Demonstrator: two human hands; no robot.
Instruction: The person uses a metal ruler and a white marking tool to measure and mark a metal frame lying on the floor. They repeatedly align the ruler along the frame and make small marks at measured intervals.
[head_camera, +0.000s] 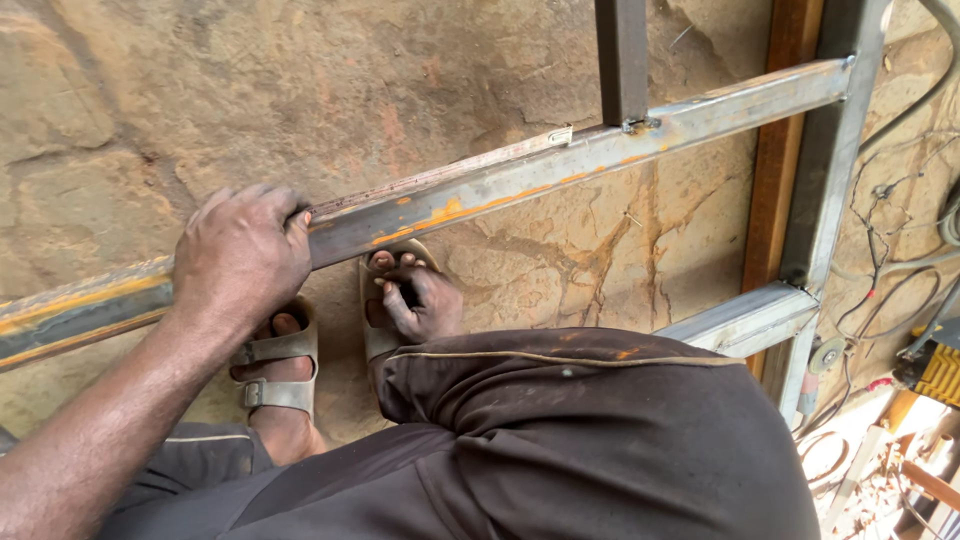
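Head view: left hand (240, 255) clenched around steel bar (560, 160) — long axis rising rightward.

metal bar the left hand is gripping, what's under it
Under the rusty metal bar lies rough stone ground and two sandalled feet. The left hand wraps over it, hiding that stretch. The right hand sits below the bar by the toes.

Head camera looks steeply down, close above the hands.
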